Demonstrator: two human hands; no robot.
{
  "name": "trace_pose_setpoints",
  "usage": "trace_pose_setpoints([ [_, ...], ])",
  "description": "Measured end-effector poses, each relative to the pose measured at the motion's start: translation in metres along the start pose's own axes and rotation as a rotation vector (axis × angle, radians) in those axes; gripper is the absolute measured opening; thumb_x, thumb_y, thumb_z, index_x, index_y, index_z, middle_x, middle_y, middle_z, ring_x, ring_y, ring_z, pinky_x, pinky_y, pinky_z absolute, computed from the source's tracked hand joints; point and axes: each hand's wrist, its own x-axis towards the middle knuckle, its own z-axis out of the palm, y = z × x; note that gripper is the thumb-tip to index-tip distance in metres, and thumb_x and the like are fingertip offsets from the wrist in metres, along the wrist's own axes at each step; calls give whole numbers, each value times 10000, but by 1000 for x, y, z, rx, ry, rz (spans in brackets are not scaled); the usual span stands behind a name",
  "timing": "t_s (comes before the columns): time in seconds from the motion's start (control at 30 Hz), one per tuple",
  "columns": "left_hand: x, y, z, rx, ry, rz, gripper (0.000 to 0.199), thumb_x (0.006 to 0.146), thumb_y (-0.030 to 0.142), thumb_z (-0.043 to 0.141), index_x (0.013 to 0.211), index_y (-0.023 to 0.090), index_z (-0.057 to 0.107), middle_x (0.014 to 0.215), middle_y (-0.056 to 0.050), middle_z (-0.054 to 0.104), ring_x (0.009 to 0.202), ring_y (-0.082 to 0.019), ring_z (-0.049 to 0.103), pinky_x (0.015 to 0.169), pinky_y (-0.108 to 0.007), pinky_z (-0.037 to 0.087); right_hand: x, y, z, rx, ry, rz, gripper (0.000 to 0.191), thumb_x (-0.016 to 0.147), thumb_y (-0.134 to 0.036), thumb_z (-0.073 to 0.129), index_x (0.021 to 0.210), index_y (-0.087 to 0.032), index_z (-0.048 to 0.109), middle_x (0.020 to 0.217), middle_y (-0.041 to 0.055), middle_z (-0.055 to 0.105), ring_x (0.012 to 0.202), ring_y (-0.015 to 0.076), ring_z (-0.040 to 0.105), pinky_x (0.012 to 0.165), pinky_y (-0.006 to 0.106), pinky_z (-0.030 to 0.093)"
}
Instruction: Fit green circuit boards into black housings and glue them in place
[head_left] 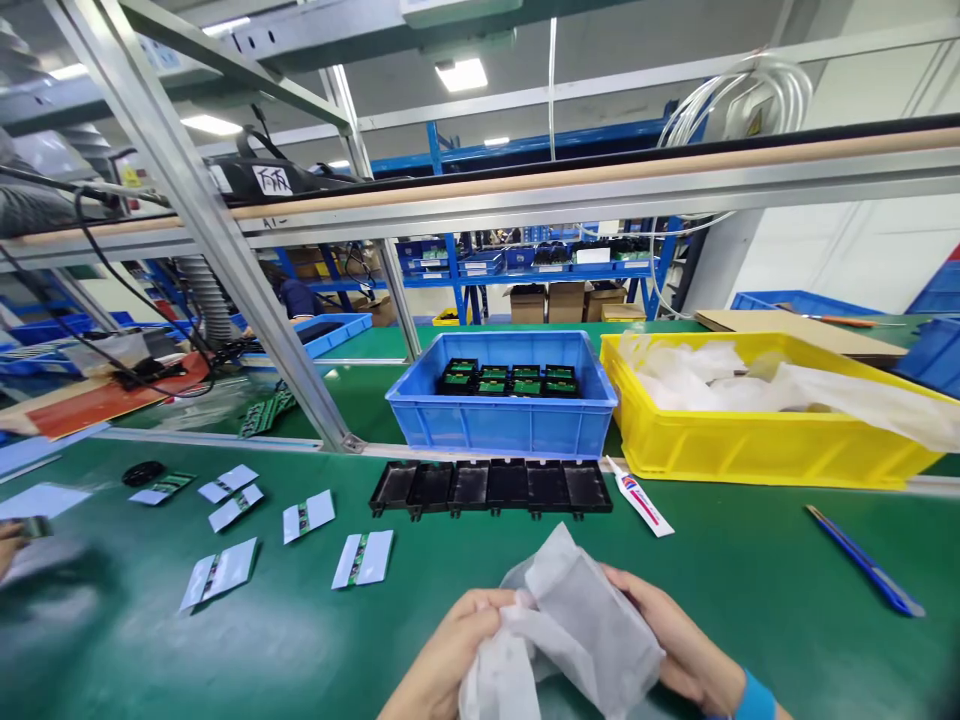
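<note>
My left hand point(463, 645) pinches the bunched edge of a thin white translucent wrapping sheet point(581, 620) at the front of the bench. On the far side of it, my right hand point(667, 635) has its fingers round the sheet, partly hidden behind it. Something dark and flat seems to show through the sheet, but I cannot make it out. Just beyond my hands lies a row of black plastic housings point(470, 487), open side up. A white tube with red and blue print point(642, 503) rests by the row's right end.
Behind the row stands a blue bin point(502, 425) holding black housings with green boards point(525, 385). To its right is a yellow bin point(765, 445) with crumpled white wrapping. A blue utility knife point(866, 560) lies at right, white-wrapped circuit boards point(363, 558) at left. Another person's hand point(11, 545) is at far left.
</note>
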Motion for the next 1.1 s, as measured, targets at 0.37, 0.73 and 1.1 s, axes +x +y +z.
trace_pose_setpoints([
  [0.37, -4, 25, 2, -191, 41, -13, 211, 577, 268, 771, 595, 141, 604, 529, 29, 506, 465, -105, 454, 484, -219, 350, 1, -9, -9, 81, -41, 22, 347, 715, -440, 772, 910, -162, 706, 871, 67, 725, 792, 207, 684, 797, 315, 519],
  [0.73, -23, 53, 9, -251, -220, 154, 449, 597, 190, 824, 635, 196, 377, 628, 41, 470, 544, -93, 455, 503, -187, 345, 0, 0, -12, -105, -175, -77, 766, 685, -520, 776, 1332, -207, 510, 1158, 110, 664, 1095, 283, 619, 965, 414, 437],
  [1.1, -24, 64, 15, -238, -219, 182, 308, 501, 35, 611, 651, 195, 393, 811, -20, 624, 729, -181, 586, 625, -262, 468, -1, -11, 1, -1352, 314, -361, 309, 933, -348, 394, 1023, -207, 654, 1025, 95, 644, 959, 260, 600, 830, 371, 437],
])
